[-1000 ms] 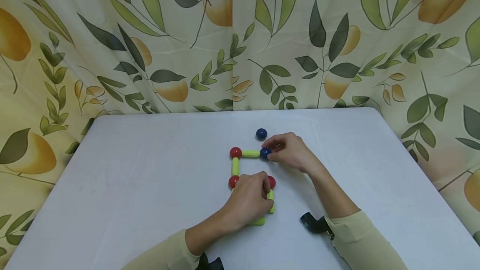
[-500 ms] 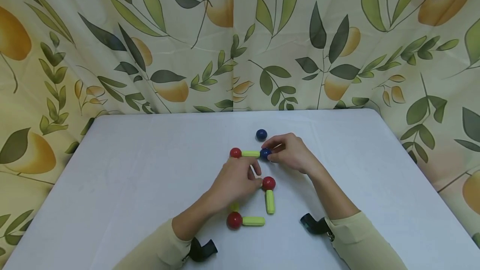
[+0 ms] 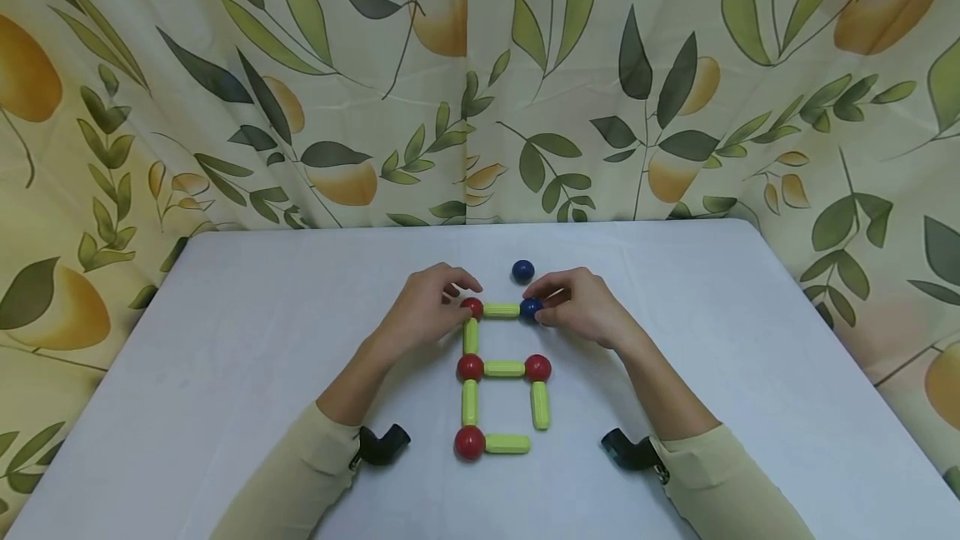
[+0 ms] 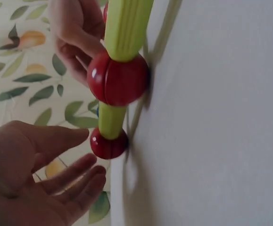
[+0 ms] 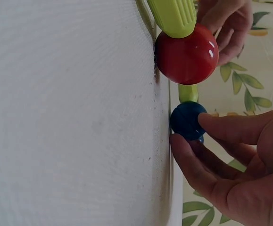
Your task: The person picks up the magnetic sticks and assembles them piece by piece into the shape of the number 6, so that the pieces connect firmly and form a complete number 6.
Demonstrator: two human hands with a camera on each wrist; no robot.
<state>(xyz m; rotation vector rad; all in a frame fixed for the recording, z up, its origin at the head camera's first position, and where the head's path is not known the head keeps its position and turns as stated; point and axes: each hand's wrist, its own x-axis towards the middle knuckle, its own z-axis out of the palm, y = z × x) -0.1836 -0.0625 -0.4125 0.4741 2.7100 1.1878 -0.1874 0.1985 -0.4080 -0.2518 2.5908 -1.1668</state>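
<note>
On the white table a flat figure of red balls and lime-green ribbed rods lies in front of me. My left hand (image 3: 423, 307) is at the top-left red ball (image 4: 109, 143); in the left wrist view its thumb and loosely bent fingers stand a little apart from that ball. With thumb and fingers my right hand (image 3: 581, 307) pinches a blue ball (image 5: 188, 120) at the right end of the top rod (image 3: 501, 310). Below, a middle rod (image 3: 504, 368) joins a left red ball (image 3: 470, 367) to a right red ball (image 3: 537, 368).
A second blue ball (image 3: 522, 272) lies just behind the right fingertips. The bottom-left red ball (image 3: 469, 443) bears a rod (image 3: 507, 443) pointing right, and another rod (image 3: 540, 406) hangs from the right red ball. Behind the table (image 3: 262, 373) hangs a leaf-patterned curtain (image 3: 480, 82).
My left hand has moved from the middle red balls up and left to the top-left red ball, uncovering the middle rod. The right hand has stayed at the blue ball.
</note>
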